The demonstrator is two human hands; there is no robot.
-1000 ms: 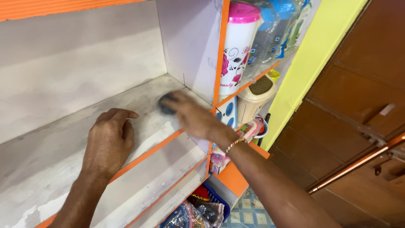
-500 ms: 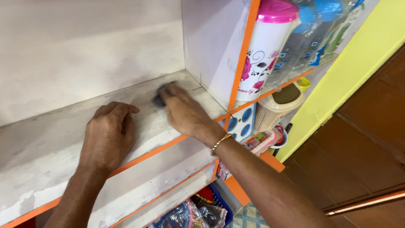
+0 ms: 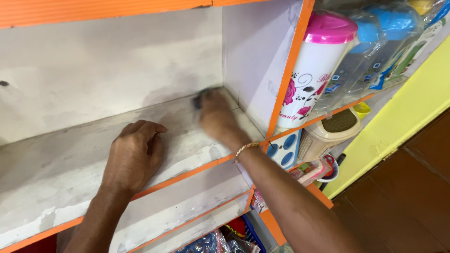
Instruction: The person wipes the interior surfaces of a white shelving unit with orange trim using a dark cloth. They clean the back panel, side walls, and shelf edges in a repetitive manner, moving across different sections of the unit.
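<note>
My right hand (image 3: 216,116) is blurred with motion and pressed on a small dark cloth or pad (image 3: 197,100) at the back right corner of a bare white shelf (image 3: 70,159) with an orange front edge. Only a bit of the dark thing shows past my fingers. My left hand (image 3: 133,152) rests flat on the shelf, palm down, fingers slightly curled, holding nothing. A thin gold bangle sits on my right wrist.
A white divider panel (image 3: 255,61) closes the shelf on the right. Beyond it stand a white jug with a pink lid (image 3: 314,70), wrapped blue-lidded bottles (image 3: 375,47) and a beige container (image 3: 330,133). Lower shelves (image 3: 187,206) and packed goods (image 3: 220,239) lie below. A yellow wall (image 3: 398,126) stands right.
My right hand has slid the dark cloth further back toward the shelf's rear right corner. My left hand has stayed planted on the shelf. The view has shifted left.
</note>
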